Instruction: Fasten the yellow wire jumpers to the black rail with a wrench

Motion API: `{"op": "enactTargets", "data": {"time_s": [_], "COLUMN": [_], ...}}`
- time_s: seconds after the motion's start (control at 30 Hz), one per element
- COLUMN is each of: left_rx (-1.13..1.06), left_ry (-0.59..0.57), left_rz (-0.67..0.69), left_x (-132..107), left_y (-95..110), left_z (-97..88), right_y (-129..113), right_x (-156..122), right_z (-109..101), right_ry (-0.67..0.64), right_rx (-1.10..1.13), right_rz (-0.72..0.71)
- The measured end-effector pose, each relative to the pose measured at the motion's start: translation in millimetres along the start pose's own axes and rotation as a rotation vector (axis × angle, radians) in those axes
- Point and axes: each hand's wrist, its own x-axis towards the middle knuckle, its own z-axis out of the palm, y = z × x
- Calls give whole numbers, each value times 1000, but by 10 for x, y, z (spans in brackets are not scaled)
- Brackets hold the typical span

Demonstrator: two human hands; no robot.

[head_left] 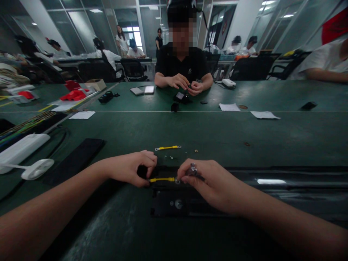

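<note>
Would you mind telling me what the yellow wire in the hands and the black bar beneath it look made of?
Yellow wire: likely plastic-insulated, matte, with a silvery, seemingly metal end. Black bar: glossy, with bright reflections; painted metal or plastic, unclear.

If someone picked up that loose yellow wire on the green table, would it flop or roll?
The spare yellow wire is short and lies nearly straight, so it probably keeps its shape rather than drooping. It looks thin, so likely very light. The flat metal rings at its ends should stop it rolling on the green table.
</note>
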Motion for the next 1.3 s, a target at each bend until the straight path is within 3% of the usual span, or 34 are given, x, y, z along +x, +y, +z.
{"op": "enactTargets", "data": {"time_s": [0.33, 0.77, 1.3], "left_rx": [6, 13, 6], "left_ry": [5, -7, -2], "left_rz": [5, -17, -5], "left_x": [-6, -13, 1], "left_y": [-11, -13, -13], "left_z": [10, 1, 5], "right_y": [2, -9, 5], "right_x": [-7, 13, -2], "right_z": [11, 1, 14], "right_ry": [83, -15, -17], "right_rx": [1, -27, -16], "right_rz": [16, 16, -4]}}
